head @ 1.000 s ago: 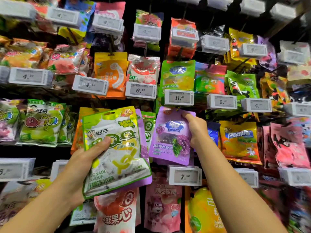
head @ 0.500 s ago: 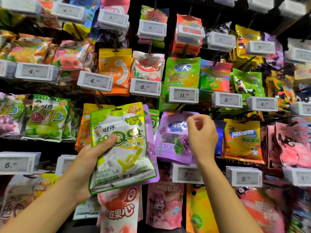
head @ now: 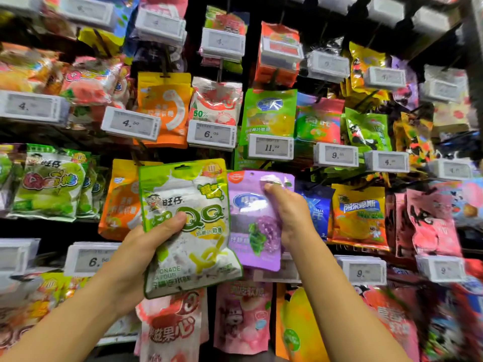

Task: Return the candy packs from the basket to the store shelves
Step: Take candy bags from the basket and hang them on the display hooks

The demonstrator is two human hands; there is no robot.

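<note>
Green-and-white QQ candy pack (head: 190, 226) gripped upright, purple grape candy pack (head: 254, 231) pinched at its top

Left hand (head: 142, 246) grips green pack (head: 188, 226); right hand (head: 290, 215) seemingly pinches purple pack (head: 251, 231).

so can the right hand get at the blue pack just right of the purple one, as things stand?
Probably yes. The right hand sits right beside the blue pack, nothing between them, but its fingers pinch the purple pack, so it must let go first.

green candy pack (head: 188, 226): glossy plastic film | purple pack (head: 251, 231): glossy, crinkled | price tag (head: 270, 147): matt plastic
</note>
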